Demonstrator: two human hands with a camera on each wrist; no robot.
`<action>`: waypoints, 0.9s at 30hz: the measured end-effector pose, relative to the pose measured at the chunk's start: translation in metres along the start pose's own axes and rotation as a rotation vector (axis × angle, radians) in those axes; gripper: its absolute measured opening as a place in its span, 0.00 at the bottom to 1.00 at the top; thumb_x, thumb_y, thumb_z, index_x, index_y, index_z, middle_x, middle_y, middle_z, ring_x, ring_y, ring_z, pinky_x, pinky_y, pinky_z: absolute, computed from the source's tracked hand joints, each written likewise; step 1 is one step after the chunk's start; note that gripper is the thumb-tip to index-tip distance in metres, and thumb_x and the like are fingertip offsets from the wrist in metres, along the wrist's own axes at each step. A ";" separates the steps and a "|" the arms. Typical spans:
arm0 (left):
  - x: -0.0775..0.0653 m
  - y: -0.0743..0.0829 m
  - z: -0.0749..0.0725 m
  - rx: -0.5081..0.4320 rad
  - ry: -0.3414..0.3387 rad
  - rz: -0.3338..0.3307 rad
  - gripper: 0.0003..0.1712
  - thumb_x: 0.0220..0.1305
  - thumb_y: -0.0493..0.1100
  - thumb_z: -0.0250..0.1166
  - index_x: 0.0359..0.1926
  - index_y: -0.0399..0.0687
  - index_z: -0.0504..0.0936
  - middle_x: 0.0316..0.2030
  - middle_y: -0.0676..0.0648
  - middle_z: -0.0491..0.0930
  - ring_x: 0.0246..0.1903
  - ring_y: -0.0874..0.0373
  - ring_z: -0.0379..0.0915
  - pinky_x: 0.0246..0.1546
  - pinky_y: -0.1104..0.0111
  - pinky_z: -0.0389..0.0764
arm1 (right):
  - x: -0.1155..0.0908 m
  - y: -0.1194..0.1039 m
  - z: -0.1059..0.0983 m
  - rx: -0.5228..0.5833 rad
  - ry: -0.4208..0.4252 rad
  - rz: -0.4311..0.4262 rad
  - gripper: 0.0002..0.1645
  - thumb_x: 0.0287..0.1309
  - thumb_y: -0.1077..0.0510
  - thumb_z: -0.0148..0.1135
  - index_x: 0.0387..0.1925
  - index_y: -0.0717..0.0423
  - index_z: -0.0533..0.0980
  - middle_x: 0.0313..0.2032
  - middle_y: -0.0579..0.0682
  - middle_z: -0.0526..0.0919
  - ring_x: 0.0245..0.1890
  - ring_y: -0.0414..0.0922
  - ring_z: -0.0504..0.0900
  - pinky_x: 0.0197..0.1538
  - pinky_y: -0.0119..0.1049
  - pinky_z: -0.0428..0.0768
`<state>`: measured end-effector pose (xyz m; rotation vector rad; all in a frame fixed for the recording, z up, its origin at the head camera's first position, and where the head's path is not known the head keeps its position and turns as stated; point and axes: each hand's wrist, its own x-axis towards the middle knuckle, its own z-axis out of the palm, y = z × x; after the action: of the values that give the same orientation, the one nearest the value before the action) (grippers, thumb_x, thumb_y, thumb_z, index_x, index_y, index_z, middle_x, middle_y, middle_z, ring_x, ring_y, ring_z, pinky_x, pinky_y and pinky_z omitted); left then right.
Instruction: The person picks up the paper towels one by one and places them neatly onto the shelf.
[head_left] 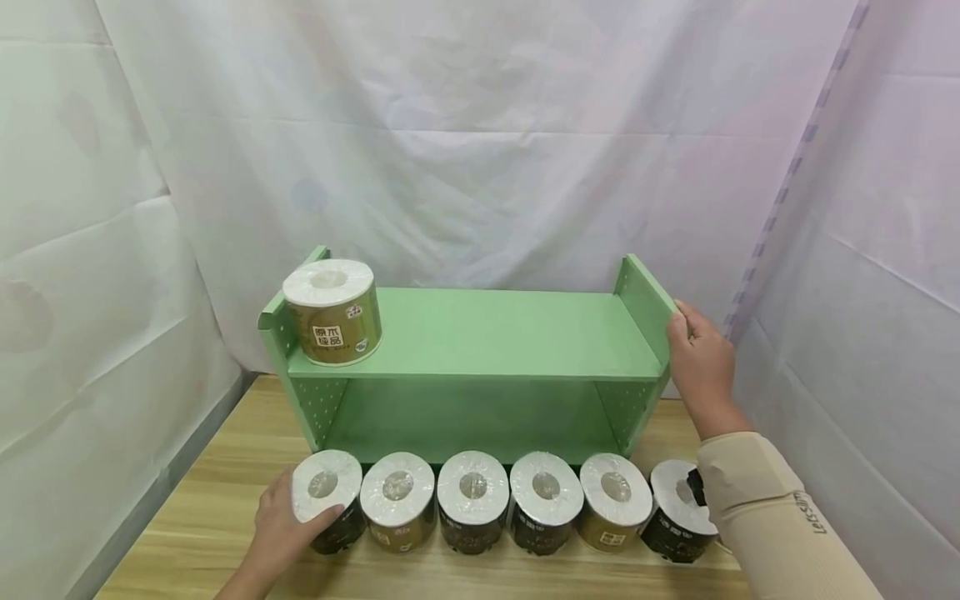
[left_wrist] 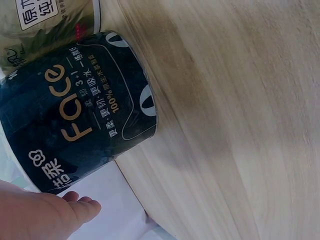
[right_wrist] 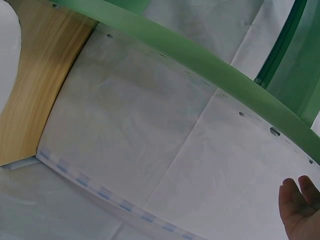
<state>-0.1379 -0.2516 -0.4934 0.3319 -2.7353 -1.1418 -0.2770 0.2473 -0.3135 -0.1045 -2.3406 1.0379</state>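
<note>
My left hand (head_left: 279, 527) is at the leftmost roll of toilet paper (head_left: 339, 533), with the thumb across its top front rim and the fingers along its left side. In the left wrist view, this roll (left_wrist: 80, 110) has a dark wrapper reading "Face", and the fingertips lie close beside it. My right hand (head_left: 701, 358) holds the top edge of the right side panel of a green two-tier shelf (head_left: 495, 333), thumb on the inner side. At the upper tier's left end, a gold-wrapped toilet paper roll (head_left: 337, 325) stands upright.
More toilet paper rolls, such as a gold one (head_left: 396, 492) and a dark one (head_left: 472, 500), stand in a row before the shelf. The rightmost roll (head_left: 678, 508) is partly behind the right sleeve (head_left: 765, 500). White curtains (head_left: 480, 150) surround the wooden table (head_left: 217, 492).
</note>
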 end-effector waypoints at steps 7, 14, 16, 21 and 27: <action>0.000 -0.001 0.003 -0.027 -0.002 -0.008 0.58 0.46 0.48 0.74 0.68 0.26 0.51 0.62 0.24 0.57 0.64 0.28 0.46 0.60 0.35 0.57 | 0.002 0.001 0.000 -0.006 0.003 0.009 0.30 0.70 0.45 0.38 0.65 0.53 0.71 0.62 0.58 0.73 0.63 0.58 0.71 0.60 0.58 0.69; -0.001 0.000 0.006 -0.030 0.023 0.009 0.59 0.43 0.47 0.75 0.67 0.24 0.50 0.60 0.22 0.59 0.62 0.28 0.48 0.58 0.34 0.59 | 0.002 0.002 0.001 -0.002 0.004 0.009 0.30 0.70 0.45 0.38 0.65 0.52 0.70 0.63 0.57 0.72 0.63 0.58 0.71 0.61 0.58 0.69; -0.001 0.001 0.007 -0.033 0.021 0.007 0.60 0.42 0.47 0.75 0.68 0.24 0.50 0.60 0.22 0.58 0.62 0.28 0.48 0.59 0.34 0.59 | 0.002 0.002 0.002 -0.001 0.005 0.005 0.30 0.70 0.45 0.38 0.65 0.52 0.70 0.63 0.57 0.73 0.63 0.57 0.70 0.61 0.58 0.69; -0.001 0.002 0.007 -0.039 -0.006 -0.025 0.63 0.42 0.47 0.76 0.69 0.25 0.46 0.61 0.21 0.56 0.63 0.27 0.46 0.60 0.34 0.58 | 0.002 0.002 0.002 0.003 0.005 0.004 0.30 0.70 0.45 0.38 0.65 0.52 0.71 0.63 0.57 0.73 0.63 0.57 0.70 0.61 0.58 0.69; 0.000 0.005 0.007 -0.041 -0.024 -0.051 0.64 0.42 0.46 0.76 0.70 0.25 0.44 0.62 0.22 0.54 0.64 0.28 0.45 0.61 0.35 0.58 | 0.002 0.003 0.002 0.008 0.001 0.013 0.31 0.70 0.44 0.37 0.66 0.51 0.70 0.63 0.56 0.73 0.63 0.57 0.71 0.61 0.58 0.69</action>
<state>-0.1399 -0.2439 -0.4948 0.3874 -2.7345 -1.2208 -0.2798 0.2485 -0.3154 -0.1174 -2.3375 1.0530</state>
